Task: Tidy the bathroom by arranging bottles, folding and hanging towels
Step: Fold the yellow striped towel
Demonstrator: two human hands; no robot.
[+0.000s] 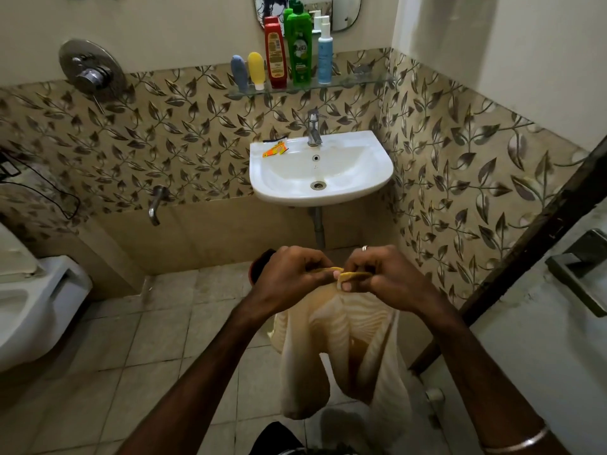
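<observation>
A cream towel with a yellow edge hangs in front of me over the tiled floor. My left hand and my right hand pinch its top edge close together, below the sink. On the glass shelf above the sink stand several bottles in a row: a grey-blue tube, a yellow tube, a red bottle, a green bottle and a white-and-blue spray bottle.
A white sink with a tap hangs on the leaf-patterned wall; an orange packet lies on its rim. A toilet stands at the left. A door with a metal handle is at the right.
</observation>
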